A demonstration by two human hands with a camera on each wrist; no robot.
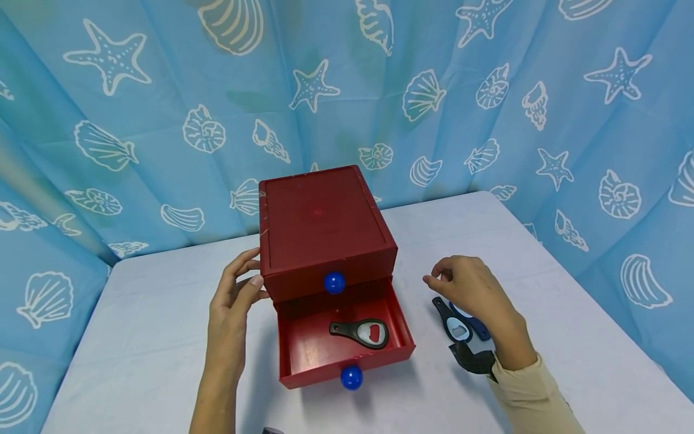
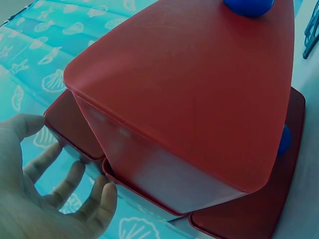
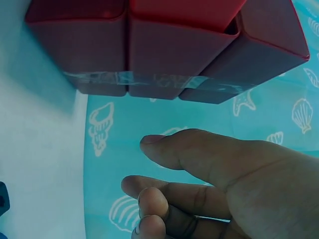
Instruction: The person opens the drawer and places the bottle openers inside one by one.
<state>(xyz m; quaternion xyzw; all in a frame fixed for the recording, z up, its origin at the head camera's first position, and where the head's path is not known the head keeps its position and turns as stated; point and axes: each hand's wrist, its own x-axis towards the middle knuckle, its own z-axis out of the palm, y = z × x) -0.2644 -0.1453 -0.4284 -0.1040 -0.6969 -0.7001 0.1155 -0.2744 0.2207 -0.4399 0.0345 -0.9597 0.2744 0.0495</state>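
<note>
A red drawer box [image 1: 320, 217] with blue round knobs stands on the table, one drawer [image 1: 309, 358] pulled out. In that drawer lies a black-handled bottle opener [image 1: 347, 329]. My left hand [image 1: 228, 319] is at the box's left side, fingers spread, fingertips right at its edges; the left wrist view shows the thumb and fingers [image 2: 67, 186] around one tier. My right hand [image 1: 477, 286] hovers right of the box with bent fingers and nothing between them. Beneath it on the table are a black bottle opener with a light-blue face [image 1: 458, 329] and a dark blue one [image 1: 480, 329].
A white cloth covers the table [image 1: 157, 313]. Behind and on both sides hangs a blue curtain [image 1: 347, 60] with shell and starfish prints. Clear tape [image 3: 144, 78] runs across the tiers' side. Part of a dark object [image 1: 272, 430] shows at the bottom edge.
</note>
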